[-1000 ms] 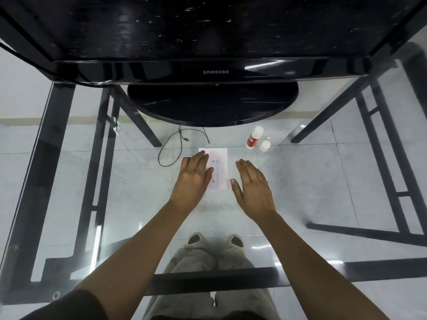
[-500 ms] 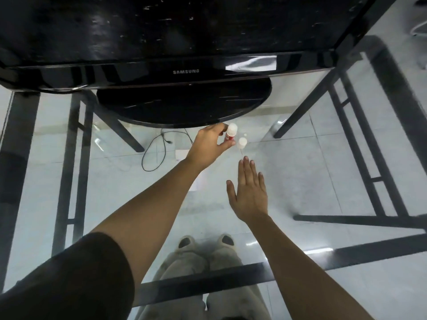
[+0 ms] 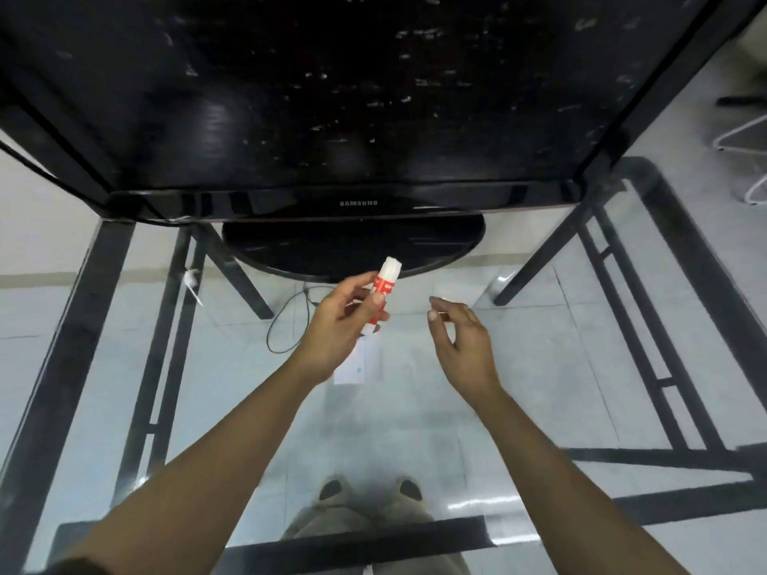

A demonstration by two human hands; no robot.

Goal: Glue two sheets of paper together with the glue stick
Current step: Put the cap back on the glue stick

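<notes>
My left hand is shut on the red and white glue stick and holds it tilted above the glass table, white end up and away from me. The white paper lies flat on the glass just under and behind that hand, which partly hides it. To the right, my right hand hovers with its fingers curled and thumb near the fingertips. Whether it holds something small I cannot tell. The loose white cap does not show on the glass.
A black Samsung monitor stands at the far side, its round base just beyond my hands. A thin black cable lies left of the paper. Black table legs and my feet show through the glass.
My left hand has lifted the glue stick off the glass and drawn it back over the paper. My right hand went from flat and spread to curled, near where the cap lay.
</notes>
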